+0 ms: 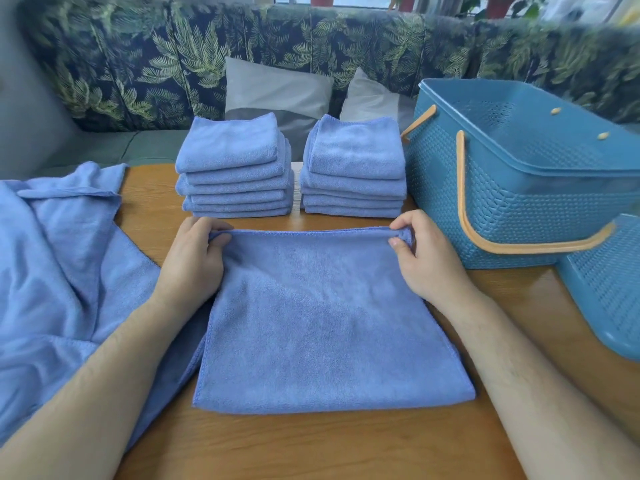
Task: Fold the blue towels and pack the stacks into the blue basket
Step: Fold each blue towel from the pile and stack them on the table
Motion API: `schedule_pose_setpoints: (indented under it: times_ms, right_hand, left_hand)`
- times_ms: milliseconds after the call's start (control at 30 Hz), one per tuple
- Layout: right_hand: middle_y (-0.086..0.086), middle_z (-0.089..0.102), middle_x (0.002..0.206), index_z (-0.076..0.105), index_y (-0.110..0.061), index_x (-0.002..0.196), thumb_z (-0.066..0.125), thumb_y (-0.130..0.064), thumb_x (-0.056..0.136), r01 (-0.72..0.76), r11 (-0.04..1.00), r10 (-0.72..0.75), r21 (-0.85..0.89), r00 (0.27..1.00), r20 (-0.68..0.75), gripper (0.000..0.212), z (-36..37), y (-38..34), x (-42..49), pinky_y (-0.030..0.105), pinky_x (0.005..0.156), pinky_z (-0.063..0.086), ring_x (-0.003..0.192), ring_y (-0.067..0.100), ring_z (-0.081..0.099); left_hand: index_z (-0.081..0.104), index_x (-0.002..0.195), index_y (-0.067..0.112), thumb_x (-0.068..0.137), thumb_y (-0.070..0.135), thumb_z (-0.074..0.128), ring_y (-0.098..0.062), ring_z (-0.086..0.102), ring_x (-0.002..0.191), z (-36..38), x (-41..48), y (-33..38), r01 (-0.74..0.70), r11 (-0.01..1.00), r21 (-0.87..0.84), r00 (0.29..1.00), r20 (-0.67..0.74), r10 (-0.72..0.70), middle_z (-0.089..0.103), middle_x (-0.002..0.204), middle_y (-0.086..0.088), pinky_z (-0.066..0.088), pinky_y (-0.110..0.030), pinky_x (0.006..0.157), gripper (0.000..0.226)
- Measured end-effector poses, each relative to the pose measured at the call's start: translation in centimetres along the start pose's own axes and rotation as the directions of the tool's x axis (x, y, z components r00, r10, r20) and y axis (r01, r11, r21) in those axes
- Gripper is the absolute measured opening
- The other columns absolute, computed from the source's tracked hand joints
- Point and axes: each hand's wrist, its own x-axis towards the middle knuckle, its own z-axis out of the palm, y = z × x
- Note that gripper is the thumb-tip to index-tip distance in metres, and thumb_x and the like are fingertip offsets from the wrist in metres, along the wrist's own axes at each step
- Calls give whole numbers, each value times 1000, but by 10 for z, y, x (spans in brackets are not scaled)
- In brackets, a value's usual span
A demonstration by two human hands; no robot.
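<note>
A blue towel [322,320] lies flat on the wooden table [311,448] in front of me, folded once. My left hand [194,261] pinches its far left corner and my right hand [426,261] pinches its far right corner. Behind it stand two stacks of folded blue towels, the left stack [235,171] and the right stack [353,171]. The blue basket [519,188] with tan handles stands at the right, its inside empty as far as I can see. A heap of unfolded blue towels [59,271] lies at the left.
A second blue basket piece [609,289] lies at the right table edge, in front of the basket. Behind the table runs a leaf-patterned sofa [138,64] with two grey cushions [277,91].
</note>
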Motion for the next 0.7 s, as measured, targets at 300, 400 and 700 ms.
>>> schedule_pose_setpoints:
  times_ms: [300, 400, 700]
  right_hand:
    - [-9, 57, 83, 74, -33, 89, 74, -10, 86, -3, 1000, 3, 0, 1000, -13, 23, -78, -53, 11, 5, 70, 35, 81, -10, 52]
    - [-12, 58, 72, 74, -36, 81, 76, -13, 85, -22, 999, 25, 47, 998, -56, 23, -111, -86, 27, 5, 61, 35, 68, -10, 51]
    - [2, 72, 69, 74, -18, 83, 74, -4, 88, -62, 951, 82, 302, 995, -53, 15, -169, -157, 71, 16, 56, 47, 64, 5, 68]
  left_hand:
    - [62, 102, 21, 99, 20, 61, -5, 53, 84, -67, 6, 48, 40, 997, -68, 998, -37, -43, 62, 98, 4, 37, -7, 71, 4]
    - [61, 90, 24, 95, 29, 68, -6, 54, 77, -105, 20, 68, 61, 997, -43, 996, -60, -64, 63, 85, 2, 38, -17, 65, 10]
    - [61, 80, 30, 90, 23, 73, 1, 55, 68, -190, 67, 121, 15, 996, -93, 978, -205, -34, 63, 77, 11, 36, -12, 60, 17]
